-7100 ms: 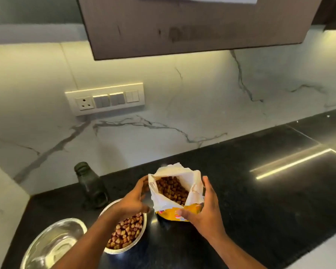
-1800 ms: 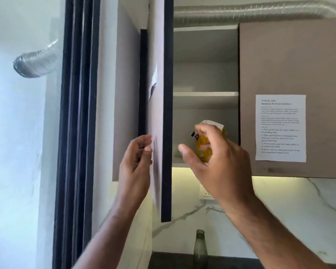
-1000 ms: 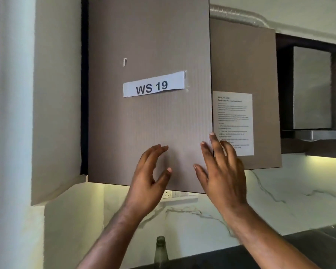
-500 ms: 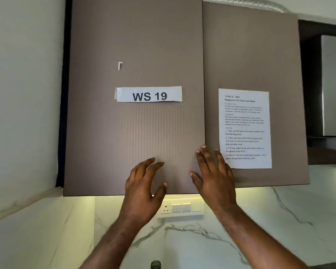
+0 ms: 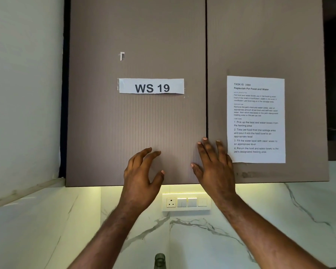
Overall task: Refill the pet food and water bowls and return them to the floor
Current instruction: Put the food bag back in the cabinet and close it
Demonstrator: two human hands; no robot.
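1. The left cabinet door [image 5: 138,121] fills the upper middle of the view; it sits flush with the right cabinet door [image 5: 266,45] beside it, with only a thin dark seam between them.
2. A white paper label [image 5: 151,86] reading "WS 19" is taped across the left cabinet door, above both hands.
3. The left hand [image 5: 142,177] is raised in front of the lower part of the left cabinet door, fingers spread and slightly curled, holding nothing. Whether its fingertips touch the panel cannot be told.
4. The right hand [image 5: 214,169] lies at the lower right corner of the same door, fingers splayed flat, spanning the seam so that some fingertips reach onto the right cabinet door. It holds nothing.
5. A printed task sheet [image 5: 256,119] headed "Replenish Pet Food and Water" is stuck to the right cabinet door, just right of the right hand's fingers.
6. Below the left cabinet door, a socket and switch plate [image 5: 186,201] is set in the marble backsplash [image 5: 279,220], between the two forearms.
7. Further below the door, at the bottom edge of the view, the neck of a dark glass bottle [image 5: 160,260] shows.
8. The pet food and water bowls are out of view, as is the food bag.
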